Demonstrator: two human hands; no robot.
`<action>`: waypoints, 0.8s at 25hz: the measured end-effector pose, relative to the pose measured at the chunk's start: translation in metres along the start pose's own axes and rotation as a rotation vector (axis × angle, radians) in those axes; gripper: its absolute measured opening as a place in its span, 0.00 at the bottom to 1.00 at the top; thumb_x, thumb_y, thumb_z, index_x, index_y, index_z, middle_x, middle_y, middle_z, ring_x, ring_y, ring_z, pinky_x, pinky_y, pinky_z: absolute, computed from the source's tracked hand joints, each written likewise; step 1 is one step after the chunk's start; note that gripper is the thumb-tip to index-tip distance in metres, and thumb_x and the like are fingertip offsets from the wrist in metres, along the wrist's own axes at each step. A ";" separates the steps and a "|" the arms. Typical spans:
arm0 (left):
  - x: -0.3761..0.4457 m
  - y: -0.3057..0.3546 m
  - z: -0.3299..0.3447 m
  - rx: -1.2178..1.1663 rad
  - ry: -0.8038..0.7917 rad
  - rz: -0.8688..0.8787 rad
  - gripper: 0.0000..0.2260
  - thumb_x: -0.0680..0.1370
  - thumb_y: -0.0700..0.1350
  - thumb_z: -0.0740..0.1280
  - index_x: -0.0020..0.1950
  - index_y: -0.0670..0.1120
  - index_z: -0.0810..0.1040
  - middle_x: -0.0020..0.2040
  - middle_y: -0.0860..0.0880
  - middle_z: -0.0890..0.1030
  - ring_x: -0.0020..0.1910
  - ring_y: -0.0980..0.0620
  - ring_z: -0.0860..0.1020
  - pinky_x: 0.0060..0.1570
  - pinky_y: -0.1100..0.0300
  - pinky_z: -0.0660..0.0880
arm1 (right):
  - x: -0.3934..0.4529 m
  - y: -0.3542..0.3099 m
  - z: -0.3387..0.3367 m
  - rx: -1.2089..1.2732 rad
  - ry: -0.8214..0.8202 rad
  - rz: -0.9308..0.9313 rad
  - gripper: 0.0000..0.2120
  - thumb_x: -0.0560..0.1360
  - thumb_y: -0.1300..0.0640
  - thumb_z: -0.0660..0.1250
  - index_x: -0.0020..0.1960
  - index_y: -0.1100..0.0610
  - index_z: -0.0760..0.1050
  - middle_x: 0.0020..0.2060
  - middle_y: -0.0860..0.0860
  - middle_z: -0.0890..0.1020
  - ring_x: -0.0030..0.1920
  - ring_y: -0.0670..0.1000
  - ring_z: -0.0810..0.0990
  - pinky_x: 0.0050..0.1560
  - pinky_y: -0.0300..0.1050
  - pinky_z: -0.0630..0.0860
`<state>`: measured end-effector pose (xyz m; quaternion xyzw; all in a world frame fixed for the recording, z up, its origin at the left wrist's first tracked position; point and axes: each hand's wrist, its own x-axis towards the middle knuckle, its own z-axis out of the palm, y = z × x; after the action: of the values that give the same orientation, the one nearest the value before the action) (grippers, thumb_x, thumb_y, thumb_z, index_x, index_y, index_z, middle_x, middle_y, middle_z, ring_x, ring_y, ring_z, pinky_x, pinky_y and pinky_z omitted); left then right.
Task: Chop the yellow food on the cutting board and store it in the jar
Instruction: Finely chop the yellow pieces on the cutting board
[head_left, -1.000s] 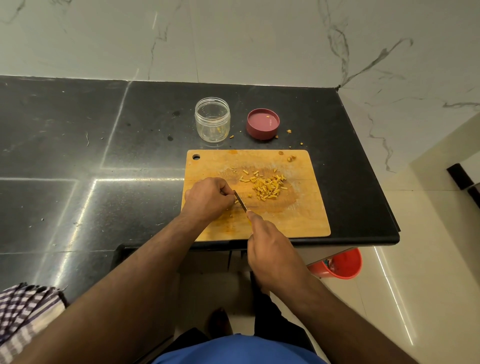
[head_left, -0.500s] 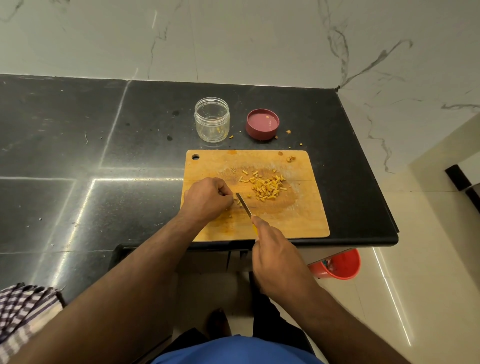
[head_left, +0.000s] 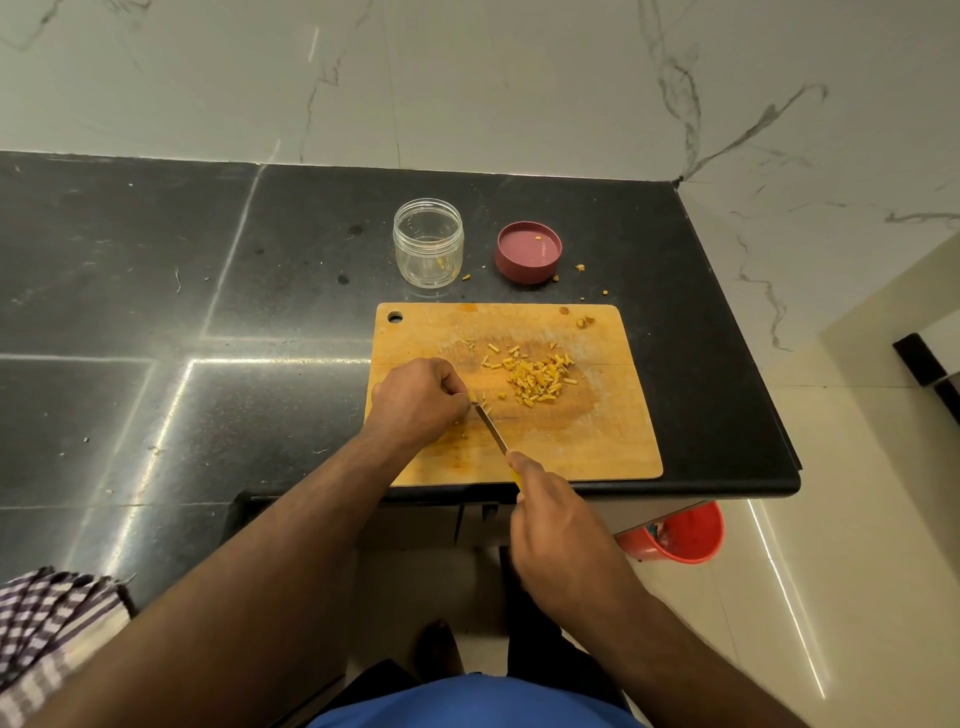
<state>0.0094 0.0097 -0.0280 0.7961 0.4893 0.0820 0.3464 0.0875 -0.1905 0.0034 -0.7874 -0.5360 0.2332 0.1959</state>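
Now we draw the knife (head_left: 491, 428) back toward us, right hand (head_left: 558, 525) gripping its handle; left hand (head_left: 418, 402) pinches the uncut yellow bit (head_left: 474, 399) on the cutting board (head_left: 597, 441). Chopping continues; jar (head_left: 427, 242) waits behind, nearly empty.

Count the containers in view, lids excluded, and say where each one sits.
2. A clear jar stands open on the black counter behind the cutting board; a red bucket sits on the floor below the counter's edge. Others may be hidden.

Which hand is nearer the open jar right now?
Left. The left hand rests on the cutting board almost directly below the jar in the picture. The right hand, gripping the knife, sits off the board's near edge, farther away.
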 end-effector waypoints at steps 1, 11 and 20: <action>0.000 -0.001 -0.001 -0.007 -0.010 0.000 0.03 0.76 0.46 0.72 0.42 0.53 0.82 0.40 0.57 0.81 0.44 0.55 0.79 0.49 0.48 0.81 | -0.001 0.000 -0.001 0.034 0.025 0.015 0.24 0.83 0.55 0.54 0.78 0.48 0.54 0.63 0.48 0.74 0.54 0.46 0.76 0.53 0.44 0.77; -0.001 0.002 -0.004 -0.024 -0.019 -0.006 0.04 0.76 0.44 0.72 0.42 0.52 0.82 0.40 0.56 0.82 0.43 0.55 0.79 0.42 0.55 0.79 | 0.026 -0.007 0.006 0.010 0.012 0.018 0.24 0.83 0.55 0.53 0.78 0.49 0.54 0.64 0.51 0.74 0.57 0.49 0.76 0.55 0.45 0.76; 0.002 0.002 -0.007 -0.034 -0.056 -0.017 0.04 0.76 0.43 0.72 0.43 0.50 0.83 0.41 0.54 0.83 0.43 0.55 0.79 0.38 0.60 0.76 | -0.001 0.003 0.002 0.088 0.043 0.000 0.24 0.83 0.55 0.54 0.78 0.48 0.55 0.66 0.47 0.73 0.58 0.45 0.76 0.57 0.41 0.75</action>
<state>0.0088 0.0140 -0.0219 0.7878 0.4849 0.0651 0.3742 0.0881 -0.1927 0.0001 -0.7828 -0.5209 0.2394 0.2420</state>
